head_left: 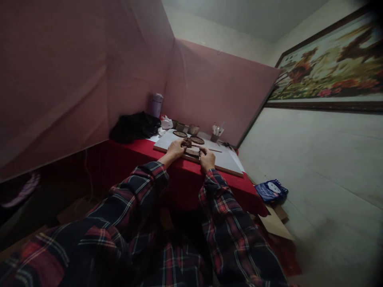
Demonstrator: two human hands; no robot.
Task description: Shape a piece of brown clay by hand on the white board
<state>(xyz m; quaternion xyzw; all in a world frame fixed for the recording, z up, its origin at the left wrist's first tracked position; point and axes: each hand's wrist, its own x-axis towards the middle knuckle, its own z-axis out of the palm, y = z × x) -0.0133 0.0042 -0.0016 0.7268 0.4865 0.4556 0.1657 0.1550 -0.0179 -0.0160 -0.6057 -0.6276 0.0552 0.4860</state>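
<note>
Head view: soft brown pieces are sitting close to the board's edge

Head camera: the left hand (176, 149) is holding a dark brown, clay-like lump (188, 142), its fingers curling around and pinching it. The right hand (207, 160) is bending its fingers inward at the right end of a flat brown slab (192, 152); whether they are pinching a loose bit or only touching the slab, I cannot tell. The slab is lying between the hands, near the front edge of the pale grey rectangular board (229, 160) on the red cloth (134, 150). If the material is soft, as it is appearing, a hard squeeze could be denting the lump, and uneven pressure could be cracking the slab or pushing it over the edge. A slim brown stick (216, 150) is lying just beyond, where a careless knuckle could be rolling it into the two dark-rimmed round discs (197, 140).
</note>
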